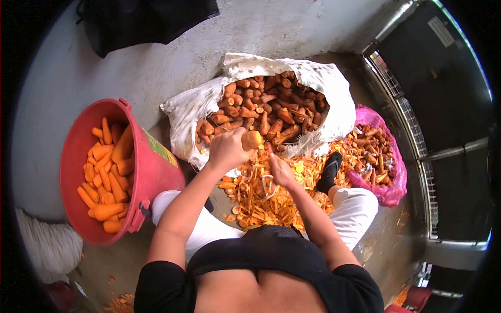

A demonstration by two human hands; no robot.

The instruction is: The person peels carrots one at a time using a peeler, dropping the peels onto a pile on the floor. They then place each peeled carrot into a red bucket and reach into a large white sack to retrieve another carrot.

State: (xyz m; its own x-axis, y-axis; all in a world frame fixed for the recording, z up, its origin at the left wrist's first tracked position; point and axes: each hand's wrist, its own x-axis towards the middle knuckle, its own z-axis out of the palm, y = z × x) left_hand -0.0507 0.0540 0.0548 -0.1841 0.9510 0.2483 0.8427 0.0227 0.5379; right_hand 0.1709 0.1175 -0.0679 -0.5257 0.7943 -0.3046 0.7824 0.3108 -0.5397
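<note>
My left hand [228,151] is closed around a carrot [252,140], its cut end toward my right side. Close by, my right hand [282,172] has its fingers curled on a small hand tool, mostly hidden, with a white loop [268,187] hanging below it. I cannot make out the tool's blade. Beneath both hands spreads a heap of orange peelings [261,205]. Just beyond them, a torn white sack [339,101] lies open, full of unpeeled carrots [271,107].
On the left, a large red bucket [156,177] holds peeled carrots [109,172]. A pink sack [397,190] of carrot scraps sits at the right, beside my dark-socked foot [329,172]. A wall [292,31] stands behind, and dark panels [443,62] line the right.
</note>
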